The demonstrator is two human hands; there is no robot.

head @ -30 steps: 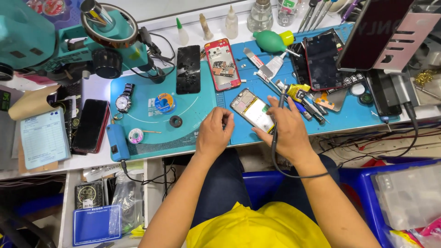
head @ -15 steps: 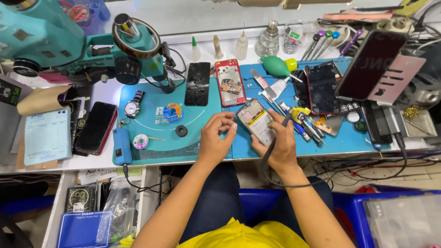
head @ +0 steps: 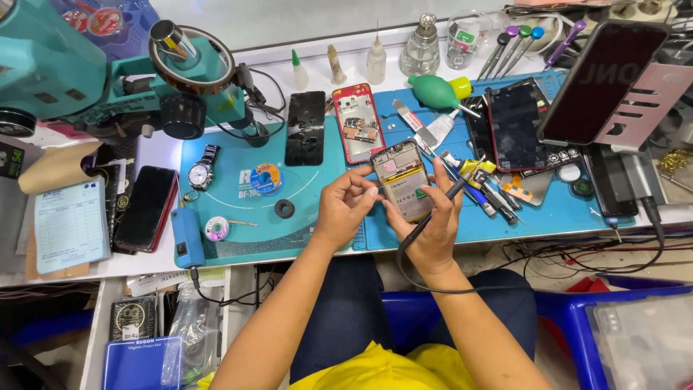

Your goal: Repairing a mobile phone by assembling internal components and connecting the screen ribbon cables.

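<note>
Teal rubbery mat [head: 238, 217] covers the middle of the desk [head: 115, 263], flat and matte, with a turquoise microscope [head: 65, 65] at its far left corner. Two opened phones: one red-framed [head: 356, 123] lying on the mat, one lifted above the mat's near edge, the opened phone body [head: 403, 180], rectangular, circuitry and pale battery exposed. Left hand [head: 345, 206] curled, fingers pinching the phone body's left edge. Right hand [head: 433, 217] curled round its right side, also gripping a thin black corded tool [head: 444, 202] against the palm. One cracked black glass panel [head: 304, 128]. One metal wristwatch [head: 200, 173]. Three small nozzle bottles [head: 336, 65] at the rear.
</note>
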